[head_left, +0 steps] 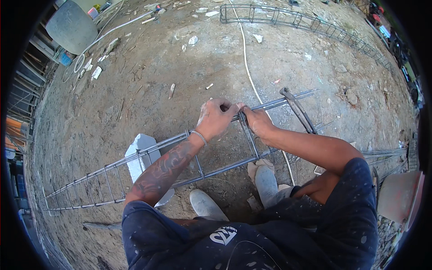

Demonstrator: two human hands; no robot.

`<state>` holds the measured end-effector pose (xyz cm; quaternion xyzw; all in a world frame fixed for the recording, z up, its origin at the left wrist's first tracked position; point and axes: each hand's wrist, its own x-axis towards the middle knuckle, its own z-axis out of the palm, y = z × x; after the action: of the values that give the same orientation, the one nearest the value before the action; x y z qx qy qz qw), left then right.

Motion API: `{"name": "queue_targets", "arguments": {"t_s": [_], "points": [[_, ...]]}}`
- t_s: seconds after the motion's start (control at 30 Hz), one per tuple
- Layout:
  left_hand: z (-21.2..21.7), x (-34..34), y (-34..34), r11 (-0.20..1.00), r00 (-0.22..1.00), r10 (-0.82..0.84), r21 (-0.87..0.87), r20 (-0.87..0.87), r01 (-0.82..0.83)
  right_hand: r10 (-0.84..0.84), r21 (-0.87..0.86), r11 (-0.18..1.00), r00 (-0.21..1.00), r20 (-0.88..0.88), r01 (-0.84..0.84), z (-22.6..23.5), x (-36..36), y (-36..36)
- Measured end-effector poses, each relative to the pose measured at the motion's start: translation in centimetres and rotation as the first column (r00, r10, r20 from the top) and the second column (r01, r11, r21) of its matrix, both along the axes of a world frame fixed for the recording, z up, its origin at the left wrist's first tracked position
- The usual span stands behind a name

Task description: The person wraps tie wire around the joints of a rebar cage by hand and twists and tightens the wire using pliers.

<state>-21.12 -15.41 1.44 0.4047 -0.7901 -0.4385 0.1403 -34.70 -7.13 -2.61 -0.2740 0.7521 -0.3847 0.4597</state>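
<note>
A long steel rebar cage [180, 137] of thin bars and square stirrups lies across in front of me, running from far left to right. My left hand [215, 118] is curled at its upper bar, thumb and fingertips pinched together. Right beside it, my right hand [258, 120] closes its fingers at the same bar, where a stirrup [248, 135] meets it. Whatever sits between the fingertips is hidden or too small to make out. Farther right, a pair of dark pincers [298, 109] hangs over the cage's upper bars.
A white block [140, 155] lies under the cage at left. Another rebar cage [288, 19] lies at the back right. A pale hose [245, 49] crosses the dirt ground, scattered with rubble. A grey drum [72, 27] stands far left, a bucket [398, 198] at right. My boots [207, 204] are close below.
</note>
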Motion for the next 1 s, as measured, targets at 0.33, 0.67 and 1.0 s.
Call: {"name": "queue_targets", "arguments": {"t_s": [0.33,0.67,1.0], "points": [[-1.1,-1.4,-2.3,0.857,0.987,-0.153,0.489,-0.057,0.162,0.100,-0.033,0.995,0.986,0.130,-0.096,-0.7,-1.5,1.6],[-1.8,-0.9,-2.2,0.905,0.969,-0.237,0.349,-0.065,0.244,0.112,-0.065,0.992,0.994,-0.011,-0.112,-2.1,-1.2,1.6],[-2.4,0.7,-0.2,0.590,0.874,-0.478,-0.707,0.085,0.391,-0.012,0.089,0.996,0.991,0.133,0.000,1.1,0.0,-0.3]]}}
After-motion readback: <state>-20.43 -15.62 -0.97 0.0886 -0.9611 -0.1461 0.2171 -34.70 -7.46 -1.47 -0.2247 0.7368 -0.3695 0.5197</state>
